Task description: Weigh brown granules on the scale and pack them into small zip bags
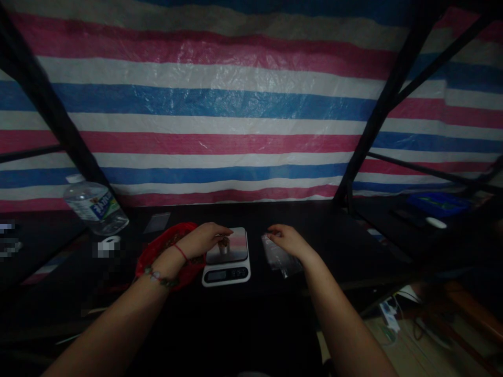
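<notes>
L forearm (118,319) & R forearm (346,314) are spanning the near side, closest to the cam. L hand (205,238) is bending over the white scale (239,255), fingertips right by a small brown-topped thing (223,244) on the metal plate; can't tell if they're pinching it or only hovering. Its pale lower part is maybe just mirroring in the metal. R hand (288,240) is curling over the top edge of the clear plastic bags (277,256), just R of the scale; thumb & fingers are prob. touching film, but can't tell if they're gripping.

Step in hand, prob.: L is handling the small thing at the plate, R is minding the bags. Next move is calling for L fingers clear of the plate, so nothing's skewing the weight, & R parting one thin bag cleanly.

Farther out, a red container (143,256) w/ brown bits is sitting under L wrist, beside the scale. A flat clear sachet (157,222) is lying behind it, a plastic bottle (96,207) is standing far L, & a striped sheet (236,104) is hanging behind.
</notes>
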Tool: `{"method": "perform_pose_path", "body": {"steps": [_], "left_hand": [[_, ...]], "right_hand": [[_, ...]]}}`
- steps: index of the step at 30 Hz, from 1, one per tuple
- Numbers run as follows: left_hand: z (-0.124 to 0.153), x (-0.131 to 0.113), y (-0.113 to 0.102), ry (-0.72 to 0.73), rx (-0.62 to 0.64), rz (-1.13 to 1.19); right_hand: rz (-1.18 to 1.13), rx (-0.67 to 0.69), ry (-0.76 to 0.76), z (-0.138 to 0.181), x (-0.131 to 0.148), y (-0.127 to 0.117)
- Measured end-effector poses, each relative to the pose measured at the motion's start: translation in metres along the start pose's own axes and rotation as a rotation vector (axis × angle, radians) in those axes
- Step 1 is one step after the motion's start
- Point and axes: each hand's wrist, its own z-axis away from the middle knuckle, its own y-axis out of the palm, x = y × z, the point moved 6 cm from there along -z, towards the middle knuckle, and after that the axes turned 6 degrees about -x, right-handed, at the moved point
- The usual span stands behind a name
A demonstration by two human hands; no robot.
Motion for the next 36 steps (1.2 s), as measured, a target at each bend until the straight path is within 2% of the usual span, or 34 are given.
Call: {"method": "perform_pose_path", "body": {"steps": [7, 14, 26, 31, 36], "left_hand": [[0.009, 0.001, -0.011, 0.017, -0.192, -0.057], [0.011, -0.007, -0.004, -0.03, -0.133, -0.053], [0.006, -0.011, 0.006, 0.057, -0.154, -0.208], [0.004, -0.01, 0.01, 0.079, -0.121, -0.226], [0.006, -0.013, 0.008, 0.125, -0.178, -0.227]], "right_hand": [[-0.005, -0.008, -0.016, -0.001, -0.002, 0.001], [-0.005, 0.004, -0.008, 0.0, -0.002, 0.003], [-0.02, 0.016, 0.017, 0.0, -0.004, 0.004], [-0.022, 0.014, 0.007, 0.0, -0.004, 0.003], [-0.013, 0.014, -0.013, 0.0, -0.001, 0.002]]}}
